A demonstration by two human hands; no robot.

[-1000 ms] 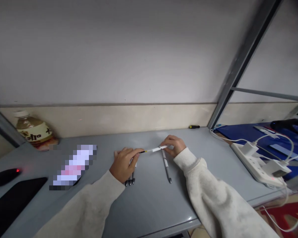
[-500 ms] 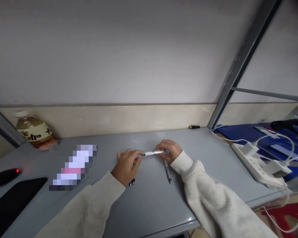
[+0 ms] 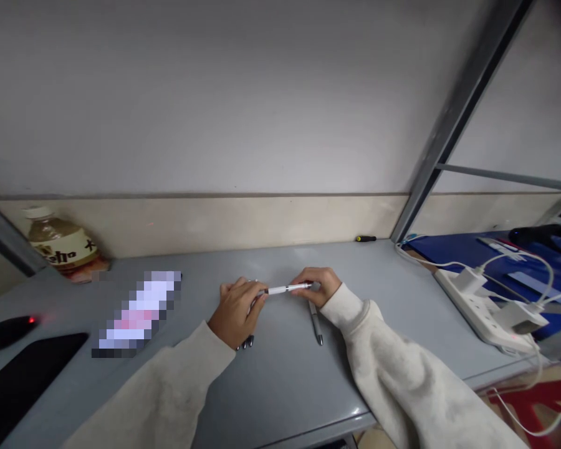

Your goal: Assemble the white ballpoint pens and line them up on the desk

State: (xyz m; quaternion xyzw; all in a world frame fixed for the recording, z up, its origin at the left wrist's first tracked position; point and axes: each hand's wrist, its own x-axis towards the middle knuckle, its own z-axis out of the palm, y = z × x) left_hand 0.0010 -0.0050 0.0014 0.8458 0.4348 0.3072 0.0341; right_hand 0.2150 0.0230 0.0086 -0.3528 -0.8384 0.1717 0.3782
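A white pen (image 3: 278,290) is held level between both hands, just above the grey desk (image 3: 280,386). My left hand (image 3: 239,310) has its fingers closed round the pen's left end. The pen's right end is pinched by my right hand (image 3: 318,287), where a dark and reddish part shows at the fingers. A second pen (image 3: 316,325), grey with a dark tip, lies on the desk below my right hand. Under my left hand poke out the dark tips of several pens (image 3: 247,342); the rest of them is hidden.
At left are a bottle (image 3: 65,246), a phone with a blurred screen (image 3: 138,315), a black mouse (image 3: 7,333) and a black flat object (image 3: 32,380). A yellow-black screwdriver (image 3: 366,239) lies by the wall. A power strip (image 3: 489,315) with chargers and cables stands right.
The pen has shifted slightly between my hands, and its right part looks different, now dark and reddish at my right fingers. Both hands stay nearly in place.
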